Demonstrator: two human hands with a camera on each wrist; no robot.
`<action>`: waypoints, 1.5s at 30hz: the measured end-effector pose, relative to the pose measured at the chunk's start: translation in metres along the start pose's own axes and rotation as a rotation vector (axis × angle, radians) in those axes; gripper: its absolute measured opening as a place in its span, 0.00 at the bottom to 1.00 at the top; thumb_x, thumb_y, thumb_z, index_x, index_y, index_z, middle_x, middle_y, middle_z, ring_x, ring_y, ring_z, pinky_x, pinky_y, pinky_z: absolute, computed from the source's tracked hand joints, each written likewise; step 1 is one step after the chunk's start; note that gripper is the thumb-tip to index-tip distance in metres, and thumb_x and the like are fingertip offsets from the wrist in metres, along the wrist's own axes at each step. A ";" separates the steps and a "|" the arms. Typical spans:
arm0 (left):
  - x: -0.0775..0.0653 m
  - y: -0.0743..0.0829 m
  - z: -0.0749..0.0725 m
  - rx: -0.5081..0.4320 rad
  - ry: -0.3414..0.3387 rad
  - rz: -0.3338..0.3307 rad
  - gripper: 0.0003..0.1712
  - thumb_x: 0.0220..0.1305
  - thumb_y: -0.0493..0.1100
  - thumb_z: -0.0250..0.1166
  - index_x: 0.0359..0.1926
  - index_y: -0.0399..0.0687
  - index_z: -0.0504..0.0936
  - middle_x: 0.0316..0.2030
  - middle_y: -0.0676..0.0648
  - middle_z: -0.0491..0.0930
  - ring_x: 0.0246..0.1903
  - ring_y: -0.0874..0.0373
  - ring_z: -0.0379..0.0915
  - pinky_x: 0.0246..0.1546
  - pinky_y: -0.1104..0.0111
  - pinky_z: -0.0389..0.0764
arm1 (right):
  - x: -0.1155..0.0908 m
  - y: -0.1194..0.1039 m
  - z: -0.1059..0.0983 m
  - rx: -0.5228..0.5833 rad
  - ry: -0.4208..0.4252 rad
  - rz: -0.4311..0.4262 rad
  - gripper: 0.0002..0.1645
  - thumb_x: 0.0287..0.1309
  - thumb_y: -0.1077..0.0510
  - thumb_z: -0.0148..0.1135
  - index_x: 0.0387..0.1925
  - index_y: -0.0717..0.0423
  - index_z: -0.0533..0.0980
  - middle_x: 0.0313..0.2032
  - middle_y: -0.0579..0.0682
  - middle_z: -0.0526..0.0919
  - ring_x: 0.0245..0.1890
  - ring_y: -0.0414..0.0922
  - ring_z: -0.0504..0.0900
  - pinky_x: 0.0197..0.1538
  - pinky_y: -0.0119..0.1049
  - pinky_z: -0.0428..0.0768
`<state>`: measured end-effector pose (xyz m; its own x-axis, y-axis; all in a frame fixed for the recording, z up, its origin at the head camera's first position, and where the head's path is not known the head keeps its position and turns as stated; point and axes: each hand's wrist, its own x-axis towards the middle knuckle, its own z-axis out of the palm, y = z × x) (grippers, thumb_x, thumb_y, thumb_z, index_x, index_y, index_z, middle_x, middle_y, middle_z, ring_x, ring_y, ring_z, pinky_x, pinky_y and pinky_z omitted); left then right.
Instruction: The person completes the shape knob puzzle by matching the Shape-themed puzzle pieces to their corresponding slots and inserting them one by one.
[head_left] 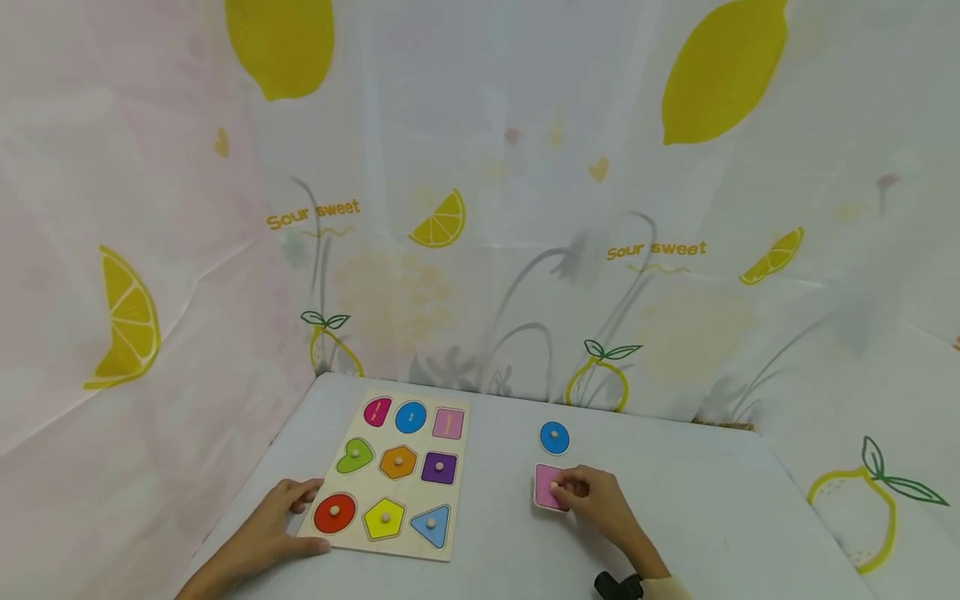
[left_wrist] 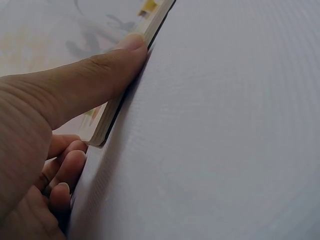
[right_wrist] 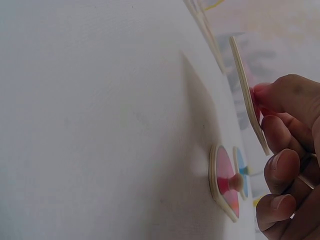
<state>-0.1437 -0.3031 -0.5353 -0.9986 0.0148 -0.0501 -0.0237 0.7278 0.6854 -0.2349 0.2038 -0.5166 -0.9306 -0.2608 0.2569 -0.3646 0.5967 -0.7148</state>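
Observation:
My right hand (head_left: 600, 504) pinches the small knob of a pink square puzzle piece (head_left: 545, 492). Edge-on in the right wrist view, the held piece (right_wrist: 245, 82) is tilted and raised above the table. A pink piece with a knob (right_wrist: 226, 175) lies below it there; my hand seems to cover it in the head view. Behind is a blue round piece (head_left: 555, 437). My left hand (head_left: 262, 525) holds the near left corner of a wooden shape puzzle board (head_left: 397, 546), thumb (left_wrist: 100, 75) along the front edge, other fingers at the left side.
Several knobbed shapes fill the board's two nearer rows. In its far row are knobless magenta (head_left: 377, 412), blue (head_left: 410, 417) and pink (head_left: 448, 423) spaces. A lemon-print cloth (head_left: 480, 208) hangs behind and beside the white table (head_left: 502, 558).

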 end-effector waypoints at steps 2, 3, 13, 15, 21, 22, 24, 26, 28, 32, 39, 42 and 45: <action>0.000 0.000 0.000 0.000 0.001 -0.002 0.60 0.37 0.57 0.87 0.69 0.35 0.72 0.49 0.48 0.71 0.48 0.54 0.64 0.46 0.70 0.75 | 0.002 -0.002 0.002 -0.003 -0.009 -0.004 0.08 0.57 0.53 0.77 0.35 0.52 0.86 0.24 0.39 0.74 0.27 0.35 0.70 0.30 0.29 0.70; 0.000 0.000 0.000 0.000 0.003 -0.004 0.60 0.37 0.57 0.87 0.69 0.35 0.72 0.48 0.48 0.71 0.48 0.54 0.64 0.46 0.70 0.75 | 0.004 -0.002 0.003 -0.009 -0.012 -0.005 0.09 0.57 0.53 0.77 0.35 0.52 0.86 0.24 0.39 0.74 0.27 0.35 0.70 0.30 0.29 0.70; 0.002 0.001 0.001 -0.005 0.001 -0.027 0.60 0.36 0.56 0.88 0.69 0.35 0.72 0.48 0.48 0.70 0.48 0.54 0.64 0.46 0.68 0.75 | 0.019 -0.010 0.017 -0.038 -0.061 -0.036 0.08 0.59 0.53 0.76 0.35 0.51 0.85 0.25 0.38 0.74 0.28 0.35 0.71 0.30 0.28 0.71; 0.002 0.002 0.001 -0.005 0.000 -0.027 0.60 0.36 0.56 0.88 0.69 0.34 0.72 0.48 0.48 0.70 0.47 0.54 0.64 0.46 0.68 0.75 | 0.022 -0.013 0.019 -0.047 -0.066 -0.049 0.07 0.60 0.53 0.75 0.34 0.50 0.85 0.24 0.38 0.75 0.27 0.35 0.71 0.29 0.28 0.71; 0.002 0.003 0.002 -0.002 0.004 -0.014 0.60 0.36 0.56 0.88 0.69 0.35 0.72 0.48 0.48 0.70 0.47 0.54 0.64 0.46 0.69 0.75 | 0.032 -0.019 0.024 -0.057 -0.081 -0.090 0.06 0.62 0.51 0.74 0.34 0.48 0.85 0.23 0.36 0.75 0.25 0.34 0.71 0.28 0.29 0.70; 0.002 0.003 0.002 -0.004 0.003 -0.014 0.60 0.36 0.56 0.88 0.69 0.34 0.72 0.48 0.48 0.70 0.47 0.54 0.64 0.46 0.69 0.75 | 0.033 -0.020 0.025 -0.048 -0.082 -0.095 0.06 0.62 0.52 0.74 0.34 0.48 0.85 0.23 0.36 0.75 0.25 0.35 0.71 0.28 0.29 0.70; 0.002 0.003 0.002 -0.004 0.002 -0.015 0.60 0.36 0.56 0.88 0.69 0.34 0.72 0.48 0.48 0.70 0.47 0.54 0.64 0.46 0.69 0.75 | 0.036 -0.021 0.028 -0.038 -0.083 -0.100 0.06 0.63 0.51 0.73 0.34 0.48 0.85 0.23 0.36 0.75 0.25 0.35 0.71 0.27 0.29 0.70; 0.001 0.003 0.001 -0.001 0.003 -0.017 0.60 0.36 0.56 0.88 0.68 0.34 0.72 0.48 0.48 0.70 0.47 0.54 0.64 0.46 0.69 0.75 | 0.039 -0.023 0.031 -0.026 -0.081 -0.112 0.06 0.63 0.51 0.73 0.35 0.48 0.85 0.23 0.36 0.75 0.26 0.35 0.71 0.28 0.29 0.71; 0.001 0.003 0.001 0.002 0.003 -0.020 0.60 0.36 0.56 0.88 0.69 0.34 0.72 0.48 0.48 0.70 0.47 0.54 0.64 0.46 0.69 0.75 | 0.042 -0.025 0.035 -0.018 -0.079 -0.123 0.05 0.63 0.52 0.73 0.35 0.48 0.85 0.24 0.36 0.75 0.26 0.35 0.72 0.28 0.29 0.72; 0.000 0.003 0.001 0.005 0.010 -0.028 0.61 0.35 0.57 0.88 0.68 0.34 0.72 0.48 0.48 0.70 0.47 0.54 0.64 0.46 0.69 0.75 | 0.050 -0.030 0.043 -0.006 -0.083 -0.142 0.05 0.62 0.52 0.73 0.35 0.48 0.86 0.24 0.36 0.75 0.27 0.35 0.72 0.29 0.30 0.72; 0.002 0.002 0.001 0.006 0.009 -0.037 0.61 0.34 0.57 0.88 0.68 0.35 0.73 0.48 0.48 0.71 0.47 0.54 0.64 0.46 0.69 0.76 | 0.061 -0.040 0.055 0.018 -0.076 -0.162 0.06 0.62 0.52 0.73 0.36 0.49 0.86 0.24 0.38 0.76 0.28 0.37 0.73 0.31 0.30 0.73; 0.002 0.002 0.001 -0.002 0.005 -0.045 0.61 0.34 0.57 0.88 0.69 0.35 0.73 0.48 0.48 0.71 0.47 0.54 0.64 0.46 0.68 0.76 | 0.065 -0.043 0.061 0.022 -0.073 -0.160 0.07 0.62 0.52 0.73 0.36 0.50 0.86 0.25 0.38 0.77 0.28 0.37 0.73 0.31 0.30 0.73; 0.003 0.002 0.001 0.000 0.004 -0.043 0.61 0.34 0.57 0.88 0.69 0.35 0.72 0.48 0.48 0.71 0.48 0.54 0.64 0.47 0.67 0.75 | 0.070 -0.047 0.067 0.015 -0.072 -0.141 0.07 0.62 0.51 0.74 0.36 0.48 0.86 0.24 0.37 0.77 0.28 0.36 0.73 0.31 0.29 0.73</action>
<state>-0.1468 -0.3009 -0.5348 -0.9969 -0.0188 -0.0766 -0.0662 0.7274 0.6830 -0.2803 0.1068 -0.5081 -0.8651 -0.3954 0.3085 -0.4905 0.5389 -0.6848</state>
